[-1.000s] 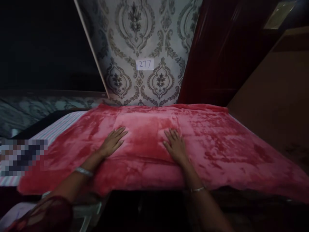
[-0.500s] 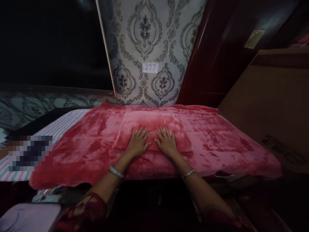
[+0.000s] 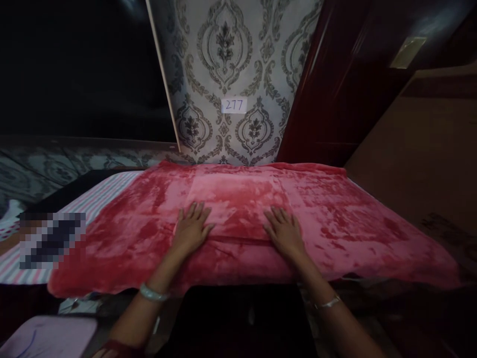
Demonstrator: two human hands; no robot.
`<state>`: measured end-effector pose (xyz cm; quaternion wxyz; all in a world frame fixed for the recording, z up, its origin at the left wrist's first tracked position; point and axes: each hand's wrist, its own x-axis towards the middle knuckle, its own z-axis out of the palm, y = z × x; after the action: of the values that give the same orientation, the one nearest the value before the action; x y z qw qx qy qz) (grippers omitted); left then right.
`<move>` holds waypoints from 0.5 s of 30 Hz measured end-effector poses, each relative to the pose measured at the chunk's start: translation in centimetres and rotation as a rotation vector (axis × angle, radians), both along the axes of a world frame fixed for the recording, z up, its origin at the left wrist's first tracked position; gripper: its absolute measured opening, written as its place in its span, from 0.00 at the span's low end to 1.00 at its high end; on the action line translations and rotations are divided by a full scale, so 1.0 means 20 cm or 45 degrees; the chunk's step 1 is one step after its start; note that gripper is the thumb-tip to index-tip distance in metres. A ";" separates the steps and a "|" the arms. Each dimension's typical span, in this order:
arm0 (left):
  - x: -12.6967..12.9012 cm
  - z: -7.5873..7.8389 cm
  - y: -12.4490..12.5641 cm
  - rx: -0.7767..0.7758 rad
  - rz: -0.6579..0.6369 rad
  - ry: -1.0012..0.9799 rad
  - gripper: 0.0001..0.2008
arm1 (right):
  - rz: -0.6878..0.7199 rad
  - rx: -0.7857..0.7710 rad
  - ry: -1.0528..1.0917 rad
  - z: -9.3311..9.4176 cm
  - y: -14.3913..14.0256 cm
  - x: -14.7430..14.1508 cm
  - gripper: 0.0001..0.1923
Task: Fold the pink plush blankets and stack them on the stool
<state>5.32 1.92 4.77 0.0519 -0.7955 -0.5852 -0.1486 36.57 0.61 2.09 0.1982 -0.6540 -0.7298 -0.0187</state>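
A plush pinkish-red blanket (image 3: 346, 223) is spread over the table. On its middle lies a folded rectangular piece of similar plush cloth (image 3: 238, 194); whether it is separate from the blanket I cannot tell. My left hand (image 3: 191, 228) rests flat on the left front part of the folded piece, fingers spread. Flat on its right front part lies my right hand (image 3: 285, 231), fingers also apart. Neither hand grips anything. A dark crease runs along the near edge of the folded piece, between the two hands.
A striped cloth (image 3: 100, 196) shows under the blanket's left side, with a blurred-out object (image 3: 52, 241) on it. Behind stand a large dark screen (image 3: 82, 69) and patterned wall. To the right is a cardboard box (image 3: 421, 149). A pale stool-like seat (image 3: 55, 335) is at lower left.
Both hands have slid apart, from near the centre of the folded piece toward its left and right sides, and somewhat closer to me. The cloth's surface shading between them has changed.
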 end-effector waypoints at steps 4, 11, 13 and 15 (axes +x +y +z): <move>-0.21 -0.09 0.01 0.038 0.150 -0.402 0.29 | -0.170 0.104 0.401 -0.12 -0.03 0.25 0.32; -0.35 -0.03 0.10 -0.317 0.357 -1.131 0.39 | -0.278 -0.094 0.882 -0.14 0.03 0.42 0.36; -0.34 0.02 0.12 -0.348 0.329 -1.094 0.39 | -0.245 -0.127 0.971 -0.13 0.07 0.43 0.37; -0.32 0.05 0.13 -0.329 0.306 -0.982 0.38 | -0.200 -0.138 1.064 -0.11 0.10 0.43 0.38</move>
<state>-1.17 4.51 5.86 -0.2539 -0.6078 -0.6641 -0.3537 45.09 2.59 -0.20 0.4400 -0.6684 -0.5348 0.2712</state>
